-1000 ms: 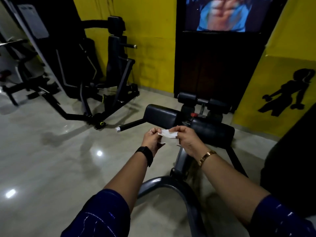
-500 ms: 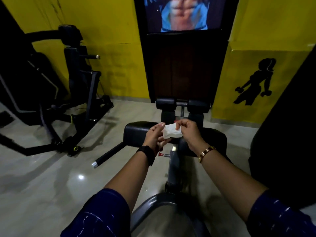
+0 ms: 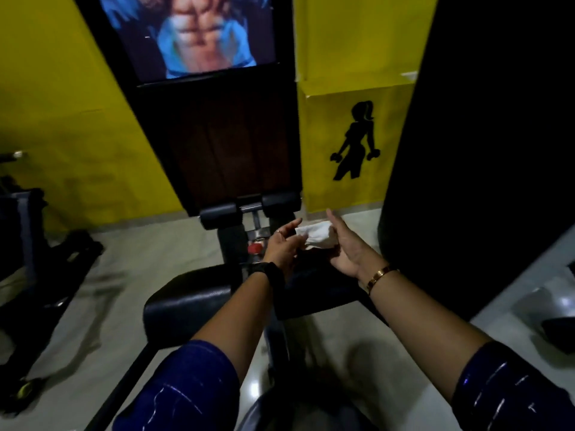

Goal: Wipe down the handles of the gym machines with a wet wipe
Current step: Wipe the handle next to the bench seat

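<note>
Wet wipe [image 3: 317,235]: white, crumpled, was pressed in the air between two palms, above the far edge of the black padded bench [image 3: 193,297]. Left hand [image 3: 281,247]: grip wide, fingers straight, touched the wipe's left side. Right hand [image 3: 348,250]: grip wide, fingers straight, palm lay against the wipe. Beyond stood a red knob [image 3: 254,247], foam rollers [image 3: 217,217] and a yellow wall [image 3: 62,119].

We see a dim room: the dark shape [image 3: 482,150] at right is near-black, without detail. The pale floor [image 3: 149,244] shows soft glare and smeared shadows. The white wipe [image 3: 317,236] looks brightest. The poster [image 3: 199,35] is blurred, and lines bow towards the edges.
</note>
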